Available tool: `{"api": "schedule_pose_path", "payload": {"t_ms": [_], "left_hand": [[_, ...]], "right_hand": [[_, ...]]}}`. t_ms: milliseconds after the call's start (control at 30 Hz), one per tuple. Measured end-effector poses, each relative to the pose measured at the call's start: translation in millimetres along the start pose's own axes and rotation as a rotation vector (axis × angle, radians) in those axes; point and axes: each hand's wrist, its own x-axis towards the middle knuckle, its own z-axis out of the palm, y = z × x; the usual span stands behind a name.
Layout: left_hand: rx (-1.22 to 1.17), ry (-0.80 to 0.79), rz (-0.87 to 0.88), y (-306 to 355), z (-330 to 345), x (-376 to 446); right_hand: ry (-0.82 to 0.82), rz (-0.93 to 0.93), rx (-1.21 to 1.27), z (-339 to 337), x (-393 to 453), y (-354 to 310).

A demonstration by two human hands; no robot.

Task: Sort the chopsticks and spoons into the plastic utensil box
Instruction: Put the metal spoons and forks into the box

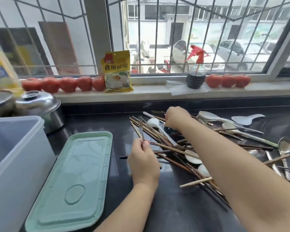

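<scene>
While I watch the head view, from biggest to smallest:

Counter: the black glossy stone countertop (166, 206) carries everything I can see, running under a barred window.

Box: the translucent white plastic utensil box (15, 156) stands at the far left, only partly in frame; I cannot make out what is inside it.

Lid: the pale green rectangular plastic lid (74, 178) lies flat just beside the box, between it and my left hand.

Pile: the heap of dark brown wooden chopsticks (164, 143) sprawls loose across the right half of the counter, well apart from the box, with white ceramic spoons (155, 123) and shiny metal spoons (285, 144) tangled among and beside the sticks.

Pot: a steel pot with a domed lid (38, 104) sits behind the box.

Sill: red tomatoes (67, 84) in a row, a yellow food packet (116, 71) and a dark spray bottle with a red trigger (196, 74).

Right hand: my right hand (177, 118) reaches over the far side of the pile, fingers curled downward into the sticks; I cannot tell what, if anything, they have hold of.

Left hand: my left hand (143, 159) pinches the handle of a small metal fork (141, 128) between thumb and fingertips, tines pointing up and away.
</scene>
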Motion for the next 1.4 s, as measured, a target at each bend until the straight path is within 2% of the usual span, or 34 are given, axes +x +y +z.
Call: {"api": "schedule_pose_path", "payload": {"t_ms": [367,467,600,667,767,833,900,1033,1133,1200,1267,1333,1400], "left_hand": [[0.075,-0.067,0.037,7,3,-5],[0.074,-0.081,0.04,7,3,-5],[0.046,-0.092,0.028,12,1,-8],[0.017,-0.107,0.006,17,-2,-10],[-0.073,-0.136,-0.076,21,-11,-15],[-0.174,-0.161,-0.188,20,-24,-24],[-0.236,-0.122,-0.242,21,-42,-36],[-0.412,-0.044,-0.204,71,-98,-53],[-0.637,-0.08,-0.113,136,-171,-38],[-0.6,-0.098,0.058,168,-241,-19],[-0.497,-0.028,0.193,182,-314,4],[-0.403,0.066,0.178,178,-377,30],[-0.285,0.129,0.044,161,-421,52]], "right_hand": [[0.072,-0.245,-0.287,-8,-6,5],[0.135,-0.237,-0.238,-19,-8,9],[0.209,-0.173,0.026,-56,-41,14],[0.285,-0.058,0.324,-68,-74,12],[0.34,0.122,0.901,-74,-135,-2],[0.364,0.144,1.066,-77,-167,-15],[0.399,0.169,1.223,-84,-186,-35],[0.35,0.136,1.422,-109,-197,-100],[0.323,0.0,1.458,-130,-204,-164],[0.298,-0.17,1.447,-141,-209,-202],[0.275,-0.337,1.39,-146,-210,-237],[0.246,-0.414,1.324,-145,-206,-272],[0.166,-0.418,1.251,-137,-200,-307]]}}
